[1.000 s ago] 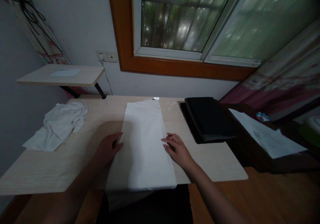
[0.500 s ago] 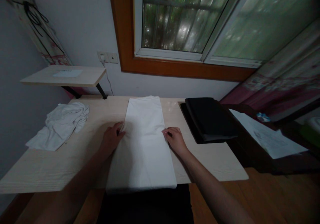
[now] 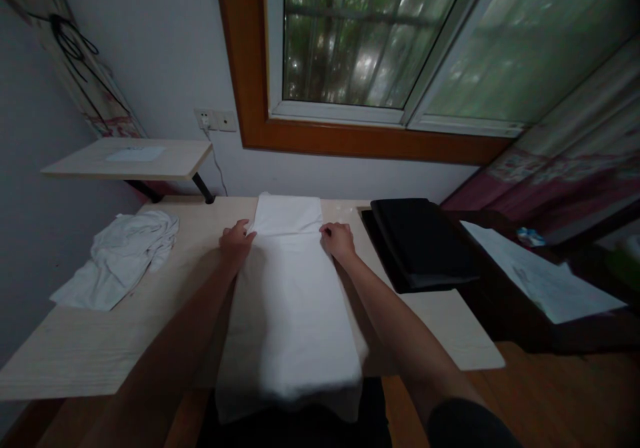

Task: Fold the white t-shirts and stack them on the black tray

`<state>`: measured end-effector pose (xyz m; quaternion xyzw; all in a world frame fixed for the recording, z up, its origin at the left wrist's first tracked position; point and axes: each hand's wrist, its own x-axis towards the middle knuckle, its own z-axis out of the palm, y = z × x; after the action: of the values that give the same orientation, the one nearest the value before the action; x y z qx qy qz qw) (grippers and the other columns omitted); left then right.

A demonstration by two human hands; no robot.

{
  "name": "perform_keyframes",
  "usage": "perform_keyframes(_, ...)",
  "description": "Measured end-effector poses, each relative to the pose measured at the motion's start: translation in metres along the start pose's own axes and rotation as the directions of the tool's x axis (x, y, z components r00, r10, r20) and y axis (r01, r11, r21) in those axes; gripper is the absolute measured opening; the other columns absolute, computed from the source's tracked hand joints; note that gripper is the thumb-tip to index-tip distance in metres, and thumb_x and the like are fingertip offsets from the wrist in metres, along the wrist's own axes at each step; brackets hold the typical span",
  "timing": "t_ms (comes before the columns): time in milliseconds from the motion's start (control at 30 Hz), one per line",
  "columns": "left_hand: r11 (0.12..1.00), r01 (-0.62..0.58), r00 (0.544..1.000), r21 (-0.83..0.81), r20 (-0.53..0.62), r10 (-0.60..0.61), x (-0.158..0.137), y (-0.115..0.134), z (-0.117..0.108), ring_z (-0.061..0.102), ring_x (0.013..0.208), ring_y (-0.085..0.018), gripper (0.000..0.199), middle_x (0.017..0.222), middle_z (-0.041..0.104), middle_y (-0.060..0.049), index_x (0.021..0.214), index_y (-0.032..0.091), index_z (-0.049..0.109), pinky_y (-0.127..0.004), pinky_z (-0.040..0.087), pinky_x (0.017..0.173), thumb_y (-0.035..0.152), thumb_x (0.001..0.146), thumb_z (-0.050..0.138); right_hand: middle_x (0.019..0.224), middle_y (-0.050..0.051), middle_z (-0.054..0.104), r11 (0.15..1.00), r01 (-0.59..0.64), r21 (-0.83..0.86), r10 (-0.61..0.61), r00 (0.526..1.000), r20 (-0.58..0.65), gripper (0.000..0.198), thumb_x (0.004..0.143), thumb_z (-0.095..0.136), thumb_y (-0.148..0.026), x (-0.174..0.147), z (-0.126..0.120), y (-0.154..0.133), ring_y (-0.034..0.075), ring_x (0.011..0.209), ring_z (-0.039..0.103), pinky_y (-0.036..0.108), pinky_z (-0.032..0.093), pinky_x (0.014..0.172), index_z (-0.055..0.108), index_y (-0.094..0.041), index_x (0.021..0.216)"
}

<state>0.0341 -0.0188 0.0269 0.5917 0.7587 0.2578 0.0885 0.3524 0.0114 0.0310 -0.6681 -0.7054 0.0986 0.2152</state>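
A long white folded cloth (image 3: 295,301) runs down the middle of the table, from near the wall to over the front edge, where its near end hangs down. My left hand (image 3: 236,243) pinches its left edge close to the far end. Opposite, my right hand (image 3: 339,240) pinches the right edge at about the same height. Between the two hands a crease crosses the cloth, and the far part beyond it lies flat. What exact kind of cloth or garment it is, I cannot tell.
A crumpled white cloth (image 3: 123,255) lies at the table's left. Black folders (image 3: 423,241) are stacked at the right, beside a dark surface with a paper sheet (image 3: 540,275). A raised shelf (image 3: 125,161) stands at the back left. The pale wooden table (image 3: 75,361) ends near my body.
Both hands have moved away from me toward the far end, still at the cloth's edges. The crease has moved with them, and the cloth's near end now hangs lower over the front edge.
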Motion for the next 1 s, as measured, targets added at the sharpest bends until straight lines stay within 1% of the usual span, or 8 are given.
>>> perform_keyframes(167, 0.996, 0.072, 0.997, 0.051, -0.016, -0.071, 0.03, 0.011, 0.012, 0.056, 0.115, -0.031, 0.044, 0.112, 0.072, -0.007, 0.134, 0.028, 0.059, -0.044, 0.044, 0.097, 0.04, 0.092, 0.064, 0.113, 0.01, 0.07, 0.995, -0.061, -0.075, 0.058, 0.997, -0.043, 0.026, 0.097, 0.051, -0.022, 0.02, 0.002, -0.01, 0.028, 0.111, 0.052, 0.037, 0.042, 0.093, 0.074, -0.024, 0.109)
perform_keyframes(333, 0.987, 0.018, 0.994, 0.163, -0.106, -0.001, 0.03, 0.02, 0.016, 0.053, 0.122, -0.035, 0.042, 0.128, 0.065, -0.015, 0.136, 0.025, 0.059, -0.049, 0.045, 0.097, 0.035, 0.096, 0.058, 0.119, 0.018, 0.065, 0.983, -0.065, -0.171, 0.042, 0.99, -0.134, 0.033, 0.103, 0.041, -0.027, 0.02, 0.009, -0.019, 0.032, 0.115, 0.05, 0.043, 0.046, 0.093, 0.07, -0.019, 0.115)
perform_keyframes(433, 0.958, -0.162, 0.968, 0.238, -0.152, 0.201, 0.026, 0.022, 0.022, 0.049, 0.131, -0.035, 0.045, 0.145, 0.055, -0.016, 0.141, 0.024, 0.058, -0.052, 0.04, 0.106, 0.023, 0.097, 0.05, 0.132, 0.022, 0.058, 0.979, -0.032, -0.203, -0.011, 0.978, -0.206, 0.037, 0.102, 0.036, -0.02, 0.017, 0.016, -0.028, 0.033, 0.123, 0.05, 0.046, 0.045, 0.099, 0.065, -0.013, 0.124)
perform_keyframes(500, 0.895, -0.355, 0.913, 0.27, -0.104, 0.394, 0.023, 0.024, 0.029, 0.042, 0.141, -0.032, 0.047, 0.155, 0.049, -0.012, 0.143, 0.025, 0.058, -0.054, 0.029, 0.118, 0.02, 0.098, 0.045, 0.147, 0.022, 0.049, 0.975, 0.082, -0.205, -0.127, 0.969, -0.214, 0.042, 0.1, 0.037, -0.015, 0.015, 0.023, -0.036, 0.031, 0.135, 0.044, 0.045, 0.04, 0.109, 0.058, -0.011, 0.136)
perform_keyframes(567, 0.812, -0.517, 0.844, 0.27, 0.004, 0.536, 0.022, 0.027, 0.037, 0.036, 0.148, -0.03, 0.046, 0.159, 0.045, -0.008, 0.143, 0.026, 0.058, -0.056, 0.017, 0.124, 0.025, 0.1, 0.043, 0.16, 0.019, 0.037, 0.947, 0.252, -0.2, -0.284, 0.946, -0.155, 0.046, 0.1, 0.039, -0.016, 0.014, 0.032, -0.046, 0.029, 0.146, 0.035, 0.044, 0.032, 0.118, 0.051, -0.011, 0.145)
perform_keyframes(633, 0.766, -0.591, 0.804, 0.252, 0.111, 0.584, 0.019, 0.029, 0.044, 0.035, 0.15, -0.028, 0.048, 0.161, 0.043, -0.006, 0.147, 0.028, 0.054, -0.059, 0.013, 0.125, 0.031, 0.102, 0.04, 0.165, 0.015, 0.032, 0.899, 0.402, -0.176, -0.413, 0.91, -0.032, 0.047, 0.103, 0.04, -0.023, 0.013, 0.041, -0.054, 0.027, 0.151, 0.032, 0.044, 0.028, 0.122, 0.048, -0.015, 0.149)
perform_keyframes(767, 0.777, -0.58, 0.814, 0.243, 0.205, 0.544, 0.016, 0.027, 0.043, 0.029, 0.153, -0.026, 0.053, 0.165, 0.035, -0.005, 0.155, 0.029, 0.042, -0.061, 0.014, 0.125, 0.04, 0.104, 0.033, 0.166, 0.013, 0.033, 0.887, 0.435, -0.154, -0.42, 0.899, 0.125, 0.053, 0.106, 0.039, -0.04, 0.014, 0.051, -0.054, 0.027, 0.152, 0.032, 0.046, 0.026, 0.124, 0.043, -0.018, 0.154)
perform_keyframes(1000, 0.822, -0.494, 0.864, 0.285, 0.263, 0.429, 0.015, -0.005, 0.017, 0.022, 0.156, -0.027, 0.056, 0.168, 0.025, -0.002, 0.159, 0.03, 0.035, -0.062, 0.017, 0.124, 0.043, 0.104, 0.03, 0.166, 0.011, 0.03, 0.929, 0.293, -0.227, -0.271, 0.955, 0.124, 0.057, 0.107, 0.033, -0.043, 0.013, 0.03, -0.006, 0.027, 0.155, 0.027, 0.048, 0.023, 0.125, 0.04, -0.017, 0.157)
